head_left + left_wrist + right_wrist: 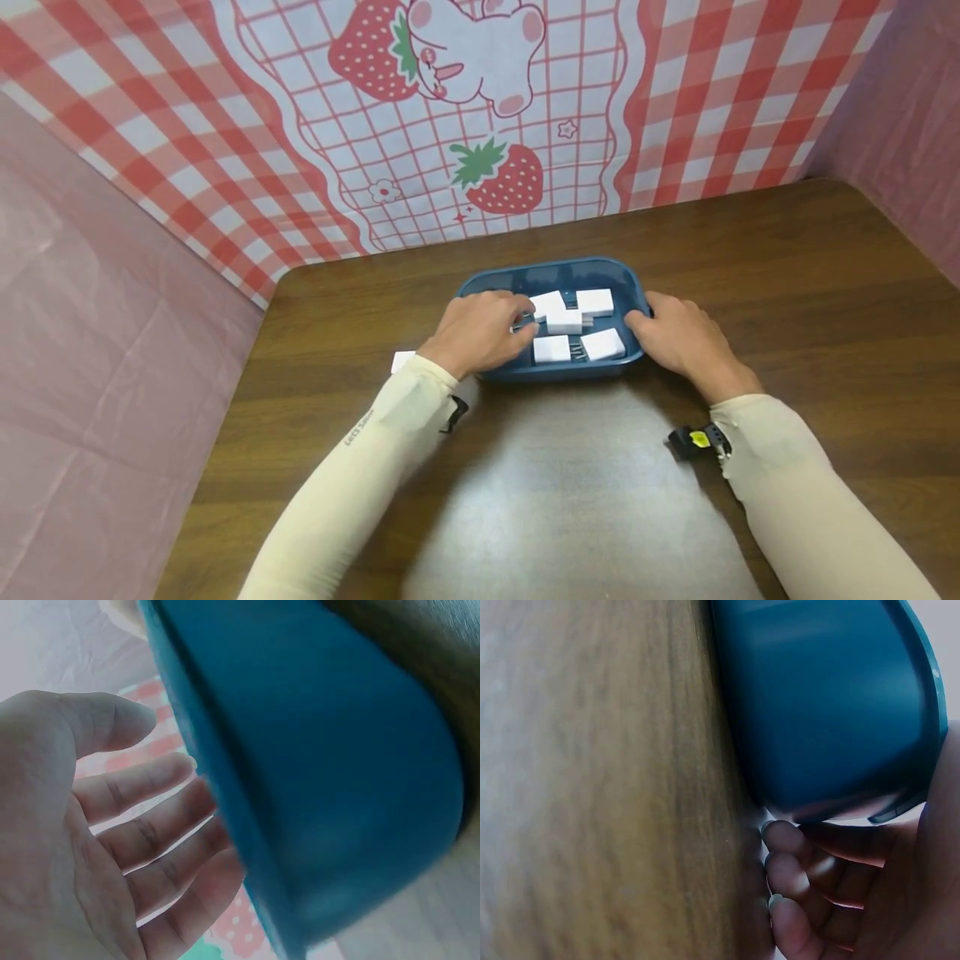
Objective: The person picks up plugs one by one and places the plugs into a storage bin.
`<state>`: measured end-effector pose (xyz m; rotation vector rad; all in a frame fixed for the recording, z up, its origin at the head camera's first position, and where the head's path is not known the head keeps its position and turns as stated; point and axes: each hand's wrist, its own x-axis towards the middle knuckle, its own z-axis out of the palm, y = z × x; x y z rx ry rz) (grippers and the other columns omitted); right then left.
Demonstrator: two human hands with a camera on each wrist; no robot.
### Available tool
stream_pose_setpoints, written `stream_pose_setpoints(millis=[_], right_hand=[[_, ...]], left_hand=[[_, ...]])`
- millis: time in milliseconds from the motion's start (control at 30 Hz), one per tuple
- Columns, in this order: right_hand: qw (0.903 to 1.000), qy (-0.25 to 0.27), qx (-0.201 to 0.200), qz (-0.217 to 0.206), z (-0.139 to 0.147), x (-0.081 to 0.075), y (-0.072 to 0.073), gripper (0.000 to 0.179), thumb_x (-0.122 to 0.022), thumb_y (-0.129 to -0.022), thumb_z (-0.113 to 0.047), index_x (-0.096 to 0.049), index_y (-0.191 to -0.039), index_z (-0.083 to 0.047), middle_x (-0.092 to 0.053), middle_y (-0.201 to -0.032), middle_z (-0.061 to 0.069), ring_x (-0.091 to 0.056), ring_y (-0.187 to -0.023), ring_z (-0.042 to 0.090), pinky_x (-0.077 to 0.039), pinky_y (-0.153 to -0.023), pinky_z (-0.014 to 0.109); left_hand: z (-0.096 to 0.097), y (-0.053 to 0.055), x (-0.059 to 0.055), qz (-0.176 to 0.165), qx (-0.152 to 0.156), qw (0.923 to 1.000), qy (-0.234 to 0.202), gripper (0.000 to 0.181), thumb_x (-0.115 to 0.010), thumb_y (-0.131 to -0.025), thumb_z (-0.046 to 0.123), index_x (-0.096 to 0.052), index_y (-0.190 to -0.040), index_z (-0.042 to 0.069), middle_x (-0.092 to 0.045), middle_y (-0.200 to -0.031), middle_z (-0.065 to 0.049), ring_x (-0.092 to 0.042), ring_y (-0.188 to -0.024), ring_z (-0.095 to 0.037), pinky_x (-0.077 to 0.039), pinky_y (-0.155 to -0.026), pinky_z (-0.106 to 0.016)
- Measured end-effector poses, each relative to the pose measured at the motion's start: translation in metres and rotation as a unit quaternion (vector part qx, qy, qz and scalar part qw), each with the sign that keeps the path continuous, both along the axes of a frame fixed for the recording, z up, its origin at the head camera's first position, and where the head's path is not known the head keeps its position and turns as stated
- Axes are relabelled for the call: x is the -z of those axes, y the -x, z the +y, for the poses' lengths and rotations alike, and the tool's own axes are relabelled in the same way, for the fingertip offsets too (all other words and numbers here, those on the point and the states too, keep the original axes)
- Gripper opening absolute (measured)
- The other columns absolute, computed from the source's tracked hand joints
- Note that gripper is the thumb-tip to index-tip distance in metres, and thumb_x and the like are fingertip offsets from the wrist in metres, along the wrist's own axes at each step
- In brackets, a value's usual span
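A blue plastic basin (558, 372) stands on the table with several white charger plugs (552, 349) in it, metal prongs showing on some. My left hand (483, 329) reaches over the basin's left side, thumb and fingers apart near the plugs. In the left wrist view its fingers (154, 832) are relaxed, their tips partly behind the rim; nothing shows between thumb and fingers. At the right end, my right hand (682, 337) grips the basin, thumb over the rim. The right wrist view shows its fingers (787, 874) curled low beside the outer wall.
Another white block (402, 360) lies on the wooden table (315, 467) left of the basin, partly hidden by the left forearm. A red-checked strawberry cloth (300, 150) hangs behind the table. Pink fabric (97, 317) covers the sides.
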<state>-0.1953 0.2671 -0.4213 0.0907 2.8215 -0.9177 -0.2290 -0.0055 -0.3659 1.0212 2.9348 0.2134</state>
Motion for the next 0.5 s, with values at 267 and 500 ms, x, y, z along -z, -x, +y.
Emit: stream_pose_setpoints(millis=[267, 500], right_hand=[[1.0, 0.002, -0.001, 0.002, 0.002, 0.0, 0.0, 0.061, -0.039, -0.104, -0.042, -0.044, -0.14, 0.006, -0.056, -0.115, 0.024, -0.051, -0.099, 0.04, -0.043, -0.086, 0.06], [1.0, 0.002, 0.001, 0.005, 0.0, 0.0, -0.001, 0.059, -0.04, -0.103, -0.041, -0.044, -0.14, 0.006, -0.056, -0.116, 0.024, -0.051, -0.099, 0.039, -0.043, -0.088, 0.061]], left_hand=[[-0.018, 0.005, -0.009, 0.014, -0.029, 0.9995, -0.003, 0.035, -0.057, -0.098, 0.039, -0.07, -0.125, 0.022, -0.071, -0.108, 0.006, -0.064, -0.09, -0.009, -0.049, -0.058, -0.031], [-0.034, 0.008, -0.009, 0.053, -0.067, 0.9962, -0.019, 0.031, -0.057, -0.097, 0.038, -0.073, -0.118, 0.021, -0.071, -0.107, 0.002, -0.066, -0.089, -0.015, -0.052, -0.063, -0.041]])
